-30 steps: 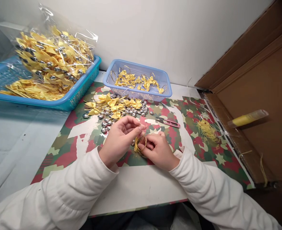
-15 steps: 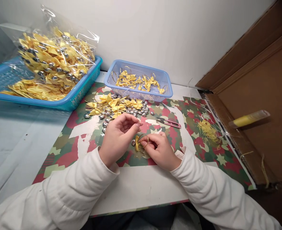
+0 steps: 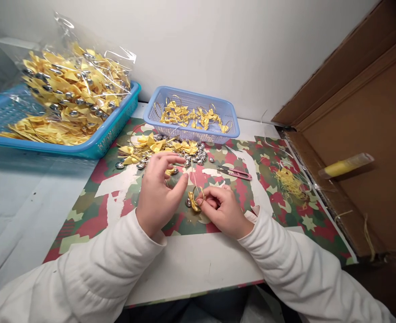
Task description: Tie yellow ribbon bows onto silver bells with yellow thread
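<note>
Between the thumb and fingers of my right hand [image 3: 223,208] is a yellow ribbon bow [image 3: 194,202] with a gold cord loop. A silver bell [image 3: 188,202] hangs at the bow's left side. My left hand [image 3: 162,193] is raised up and to the left of it, thumb and fingers spread apart with nothing seen between them. A thin pale strand stands up from the bow. Behind my left hand lies a pile of yellow bows with gold cords [image 3: 154,146], and loose silver bells [image 3: 200,154] are scattered beside it.
Pink-handled thread snips [image 3: 236,172] lie beyond my right hand. A small blue basket [image 3: 191,130] holds looped bows. At left, a larger blue basket [image 3: 97,146] bears a bulging clear bag [image 3: 80,85]. Yellow thread scraps [image 3: 288,184] lie at right near a cardboard wall [image 3: 359,112].
My left hand has opened, its thumb and fingers parting, and has shifted slightly left. The bow in my right hand has turned a little, so its cord loop shows more.
</note>
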Demonstrator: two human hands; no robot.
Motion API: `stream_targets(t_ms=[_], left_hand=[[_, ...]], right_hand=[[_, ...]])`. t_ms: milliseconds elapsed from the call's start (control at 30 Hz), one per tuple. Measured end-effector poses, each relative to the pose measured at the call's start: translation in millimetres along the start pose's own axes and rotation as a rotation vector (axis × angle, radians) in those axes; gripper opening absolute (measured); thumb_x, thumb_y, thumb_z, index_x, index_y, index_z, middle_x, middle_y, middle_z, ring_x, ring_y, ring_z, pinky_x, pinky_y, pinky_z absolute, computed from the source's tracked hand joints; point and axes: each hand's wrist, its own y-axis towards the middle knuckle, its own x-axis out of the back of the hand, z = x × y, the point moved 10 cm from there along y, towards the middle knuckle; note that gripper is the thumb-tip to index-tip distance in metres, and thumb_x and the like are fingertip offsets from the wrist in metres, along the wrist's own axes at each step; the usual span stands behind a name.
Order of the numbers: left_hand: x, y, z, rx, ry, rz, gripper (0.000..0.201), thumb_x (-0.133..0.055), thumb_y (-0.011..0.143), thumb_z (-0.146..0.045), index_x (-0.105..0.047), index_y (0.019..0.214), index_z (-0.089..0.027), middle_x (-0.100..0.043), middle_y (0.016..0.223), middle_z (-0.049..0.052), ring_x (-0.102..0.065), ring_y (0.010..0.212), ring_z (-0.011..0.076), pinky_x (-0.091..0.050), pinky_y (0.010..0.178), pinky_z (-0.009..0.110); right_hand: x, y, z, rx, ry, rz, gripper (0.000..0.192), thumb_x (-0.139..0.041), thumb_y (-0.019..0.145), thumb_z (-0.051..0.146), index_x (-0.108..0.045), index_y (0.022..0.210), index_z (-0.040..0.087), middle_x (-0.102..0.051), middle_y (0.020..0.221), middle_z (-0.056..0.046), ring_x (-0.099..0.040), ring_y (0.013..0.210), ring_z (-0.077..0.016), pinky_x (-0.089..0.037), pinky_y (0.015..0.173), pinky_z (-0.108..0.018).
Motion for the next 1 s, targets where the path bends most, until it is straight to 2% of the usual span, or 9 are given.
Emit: stream_targets(t_ms=[67, 167, 233, 367, 533, 767, 900, 1000], left_hand=[[1.2, -2.2, -25.9, -0.268, 0.226, -0.004, 0.014, -0.061, 0.079, -0.017, -0.064, 0.092, -0.021, -0.058, 0.11, 0.009, -0.055, 0.103, 0.0262, -0.047, 0.087, 0.042], [-21.5, -14.3, -48.1, -0.577, 0.363, 0.216, 0.012, -0.058, 0.08, -0.013, -0.065, 0.081, -0.022, -0.06, 0.099, 0.007, -0.054, 0.092, 0.0238, -0.045, 0.084, 0.041], [-33.5, -20.7, -49.7, -0.667, 0.404, 0.348, 0.013, -0.057, 0.082, -0.015, -0.066, 0.077, -0.023, -0.06, 0.092, 0.007, -0.052, 0.085, 0.0223, -0.044, 0.077, 0.038], [-38.4, -20.3, -45.7, -0.685, 0.438, 0.415, 0.012, -0.057, 0.083, -0.021, -0.067, 0.077, -0.023, -0.059, 0.086, 0.006, -0.049, 0.079, 0.0214, -0.041, 0.072, 0.036], [-28.7, -10.6, -41.9, -0.586, 0.403, 0.357, 0.008, -0.057, 0.084, -0.025, -0.06, 0.078, -0.02, -0.058, 0.081, 0.005, -0.05, 0.077, 0.0212, -0.041, 0.07, 0.034], [-43.5, -21.4, -38.4, -0.682, 0.483, 0.505, 0.015, -0.053, 0.089, -0.026, -0.066, 0.088, -0.018, -0.06, 0.081, 0.006, -0.049, 0.075, 0.0211, -0.039, 0.068, 0.034], [-49.8, -23.2, -32.6, -0.685, 0.552, 0.559, 0.021, -0.051, 0.091, -0.029, -0.065, 0.08, -0.018, -0.06, 0.08, 0.007, -0.048, 0.074, 0.0218, -0.037, 0.066, 0.035], [-52.4, -22.5, -30.1, -0.651, 0.521, 0.596, 0.024, -0.047, 0.092, -0.028, -0.062, 0.075, -0.019, -0.058, 0.078, 0.006, -0.047, 0.074, 0.0212, -0.037, 0.066, 0.034]], right_hand=[[0.5, 0.3, 1.6, 0.018, -0.001, 0.004, 0.015, -0.055, 0.083, 0.023, -0.057, 0.069, 0.017, -0.032, 0.049, 0.011, -0.037, 0.048, -0.0063, -0.028, 0.078, -0.031], [0.2, 0.7, 3.6, 0.043, -0.015, 0.017, 0.015, -0.053, 0.083, 0.022, -0.056, 0.069, 0.018, -0.032, 0.05, 0.011, -0.036, 0.049, -0.0067, -0.029, 0.075, -0.03], [0.6, 0.7, 4.5, 0.055, -0.02, 0.016, 0.014, -0.052, 0.082, 0.021, -0.055, 0.069, 0.018, -0.031, 0.05, 0.011, -0.036, 0.049, -0.0067, -0.029, 0.074, -0.029], [0.5, 0.4, 4.8, 0.064, -0.024, 0.016, 0.013, -0.052, 0.082, 0.019, -0.055, 0.069, 0.018, -0.031, 0.05, 0.011, -0.035, 0.05, -0.007, -0.029, 0.074, -0.029], [-0.1, 0.3, 5.0, 0.065, -0.006, 0.025, 0.019, -0.052, 0.083, 0.023, -0.05, 0.065, 0.018, -0.031, 0.05, 0.01, -0.036, 0.051, -0.0074, -0.028, 0.075, -0.03], [-2.0, 0.0, 4.0, 0.058, -0.012, 0.047, 0.022, -0.051, 0.083, 0.023, -0.043, 0.063, 0.018, -0.03, 0.05, 0.01, -0.038, 0.052, -0.0076, -0.027, 0.075, -0.03], [-3.0, 0.6, 4.3, 0.058, -0.019, 0.058, 0.021, -0.051, 0.083, 0.022, -0.044, 0.063, 0.019, -0.03, 0.05, 0.01, -0.039, 0.053, -0.0081, -0.028, 0.075, -0.03], [-2.5, 1.6, 4.9, 0.059, -0.028, 0.053, 0.024, -0.05, 0.083, 0.021, -0.04, 0.061, 0.019, -0.03, 0.05, 0.01, -0.038, 0.053, -0.0078, -0.027, 0.074, -0.03]])
